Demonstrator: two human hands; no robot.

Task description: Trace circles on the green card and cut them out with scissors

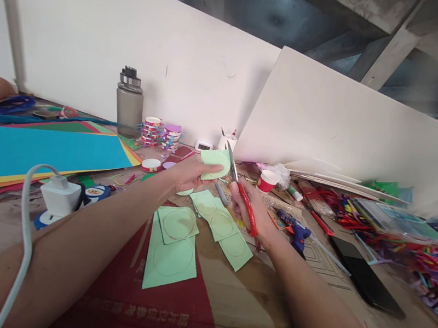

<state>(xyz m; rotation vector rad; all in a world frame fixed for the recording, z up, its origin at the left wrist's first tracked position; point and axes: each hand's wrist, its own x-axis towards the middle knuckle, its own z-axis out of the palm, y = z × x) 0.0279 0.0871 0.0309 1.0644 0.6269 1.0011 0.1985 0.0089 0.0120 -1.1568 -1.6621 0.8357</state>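
Between the thumb and fingers of my left hand [192, 173] is a piece of light green paper [215, 163], its edge partly cut to a curve. My right hand [252, 205] grips red-handled scissors [247, 207], the blades pointing up and away, right beside the paper's right edge. Whether the blades touch the paper I cannot tell. Below my hands lie several green paper pieces with drawn circles: a larger sheet [170, 267] under a smaller square [178, 225] on the left, and an overlapping row [224, 224] on the right. A small green offcut [184, 192] lies near my left hand.
Coloured sheets [38, 149] and a white charger [59, 197] with its cable are at left. A grey bottle [129, 105] stands behind. To the right are a red paper cup [267, 182], a blue glue gun [294, 228], a black phone [363, 273] and a clear plastic box [399, 220].
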